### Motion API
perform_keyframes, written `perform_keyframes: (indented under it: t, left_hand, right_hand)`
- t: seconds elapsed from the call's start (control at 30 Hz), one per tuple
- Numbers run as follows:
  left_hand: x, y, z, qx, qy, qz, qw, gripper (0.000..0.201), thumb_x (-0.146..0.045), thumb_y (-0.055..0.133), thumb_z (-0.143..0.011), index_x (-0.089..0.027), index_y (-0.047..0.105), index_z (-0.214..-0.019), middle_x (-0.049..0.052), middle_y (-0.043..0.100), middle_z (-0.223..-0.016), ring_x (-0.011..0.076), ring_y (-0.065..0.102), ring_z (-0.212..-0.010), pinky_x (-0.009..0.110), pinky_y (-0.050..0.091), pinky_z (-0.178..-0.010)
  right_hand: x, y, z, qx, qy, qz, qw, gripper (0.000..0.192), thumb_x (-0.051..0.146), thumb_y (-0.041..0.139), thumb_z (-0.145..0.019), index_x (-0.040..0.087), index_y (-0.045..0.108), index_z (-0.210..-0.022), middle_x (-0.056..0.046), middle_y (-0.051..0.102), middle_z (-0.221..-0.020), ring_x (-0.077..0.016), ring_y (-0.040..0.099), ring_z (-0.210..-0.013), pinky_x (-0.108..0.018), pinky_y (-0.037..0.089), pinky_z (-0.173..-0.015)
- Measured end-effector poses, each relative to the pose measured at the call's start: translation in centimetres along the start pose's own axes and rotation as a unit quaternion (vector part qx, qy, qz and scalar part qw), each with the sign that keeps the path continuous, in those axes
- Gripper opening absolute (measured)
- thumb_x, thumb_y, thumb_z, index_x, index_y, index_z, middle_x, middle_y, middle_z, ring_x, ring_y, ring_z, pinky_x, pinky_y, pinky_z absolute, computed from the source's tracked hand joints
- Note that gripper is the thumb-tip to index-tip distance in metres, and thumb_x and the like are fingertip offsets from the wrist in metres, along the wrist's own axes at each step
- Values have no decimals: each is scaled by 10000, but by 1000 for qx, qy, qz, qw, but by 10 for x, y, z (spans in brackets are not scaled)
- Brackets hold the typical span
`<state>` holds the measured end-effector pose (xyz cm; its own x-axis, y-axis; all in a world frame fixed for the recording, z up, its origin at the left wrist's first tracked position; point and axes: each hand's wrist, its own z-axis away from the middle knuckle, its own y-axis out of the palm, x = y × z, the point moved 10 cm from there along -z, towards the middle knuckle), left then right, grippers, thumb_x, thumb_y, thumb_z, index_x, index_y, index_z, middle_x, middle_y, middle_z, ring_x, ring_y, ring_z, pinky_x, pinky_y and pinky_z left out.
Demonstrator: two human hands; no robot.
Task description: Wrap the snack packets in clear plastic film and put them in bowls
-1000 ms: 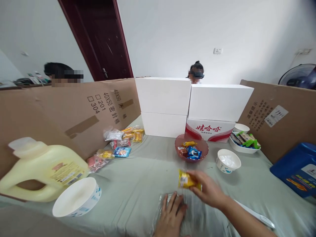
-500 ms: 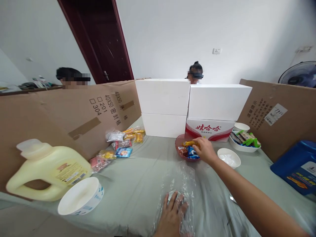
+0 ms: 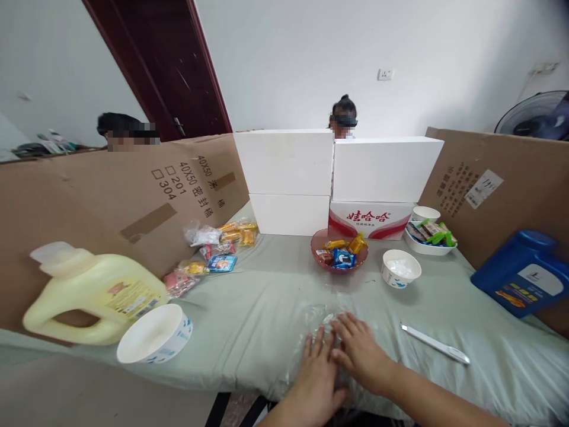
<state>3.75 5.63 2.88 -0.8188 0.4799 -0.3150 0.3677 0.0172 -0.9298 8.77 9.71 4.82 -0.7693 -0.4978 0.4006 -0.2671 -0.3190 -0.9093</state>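
In the head view, my left hand point(image 3: 317, 370) lies with fingers outstretched on a crumpled clear plastic bag point(image 3: 315, 314) at the table's front edge. Beside it my right hand point(image 3: 361, 351) rests on the same bag, its fingers extended and almost touching the left ones. Part of the bag is hidden beneath both hands. Beyond them stands a reddish translucent bowl point(image 3: 363, 258) with several wrapped snacks, among them a blue packet point(image 3: 344, 257) and a yellow packet point(image 3: 357, 242). A slim white-handled tool with a metal tip point(image 3: 435, 344) lies right of my hands.
A paper bowl point(image 3: 395, 279) with clear plastic stands at right, near a white tray point(image 3: 433, 248) of packets and a blue bottle point(image 3: 520, 276). Left are snack packets point(image 3: 222, 263), a yellow jug point(image 3: 106, 320) and a paper bowl point(image 3: 171, 338). Boxes point(image 3: 288, 213) line the back; two people sit beyond.
My right hand has left the yellow packet in the reddish bowl and come back to the plastic bag beside my left hand. The bag is more bunched up, and the white-handled tool is now uncovered.
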Motion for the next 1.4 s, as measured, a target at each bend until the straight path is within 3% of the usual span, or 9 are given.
perform_keyframes:
  t: [0.2,0.37,0.53,0.63,0.73,0.87,1.1,1.27,1.4]
  left_hand:
    - [44,-42,38,-3,-26,8,1000,565,-264,647,-813,-220,471,-1348,115,429,-1454,338,348,-1365,534,413,-1046]
    - [32,-69,33,-20,-5,55,998,299,-184,635,-816,-230,603,-1110,61,628,-1098,246,563,-1092,435,493,-956]
    - [29,-57,36,65,-16,70,995,466,-305,721,-778,-245,563,-1213,63,602,-1180,268,518,-1162,444,456,-999]
    - [36,-40,54,157,19,87,984,828,-478,783,-669,-259,422,-1382,96,447,-1426,341,359,-1339,530,307,-1111]
    - [46,-34,76,217,42,106,969,747,-419,766,-680,-280,459,-1347,78,368,-1498,352,283,-1390,549,213,-1145]
    - [49,-54,77,176,24,182,967,234,-151,523,-845,-246,639,-1025,34,609,-1258,235,479,-1261,383,353,-1073]
    - [104,-60,18,107,-209,288,928,121,-236,507,-830,-171,600,-787,-28,612,-645,132,605,-606,217,419,-594]
    - [141,-57,-20,61,-268,177,945,43,-174,558,-746,-176,600,-737,-21,608,-660,134,564,-643,216,363,-594]
    - [149,-43,-21,106,-282,205,931,130,-96,528,-714,-164,593,-804,-11,630,-696,123,593,-609,209,387,-578]
  right_hand:
    - [-73,-8,50,-87,-7,67,994,638,545,547,-853,218,460,-1394,-142,383,-1485,-374,256,-1397,-635,265,-1074]
    - [-7,-7,86,-136,-188,28,972,832,576,609,-806,211,292,-1483,-128,416,-1468,-310,314,-1386,-490,323,-1107]
    - [41,27,86,-99,-282,66,952,511,252,547,-887,304,442,-1384,-37,545,-1372,-236,463,-1297,-400,391,-1067]
    - [30,27,87,-108,-250,50,961,323,180,516,-891,245,587,-1199,-55,643,-1244,-221,537,-1224,-356,442,-1013]
    - [11,16,96,-96,-184,-36,978,233,188,445,-932,232,610,-1089,-56,700,-1086,-182,621,-1086,-286,490,-913]
    - [-8,10,101,-32,-77,-179,980,269,258,338,-970,249,604,-1012,-29,695,-906,-147,659,-804,-248,502,-709]
    - [-72,3,53,-113,138,-334,926,307,412,382,-892,214,551,-1056,14,620,-734,-156,628,-632,-279,484,-637]
    - [-99,11,27,-122,217,-242,938,360,279,399,-818,186,509,-1148,16,642,-739,-153,624,-585,-273,443,-621]
    - [-105,-2,30,-129,225,-140,956,376,234,398,-846,169,500,-1202,-29,679,-814,-181,662,-747,-271,421,-682]
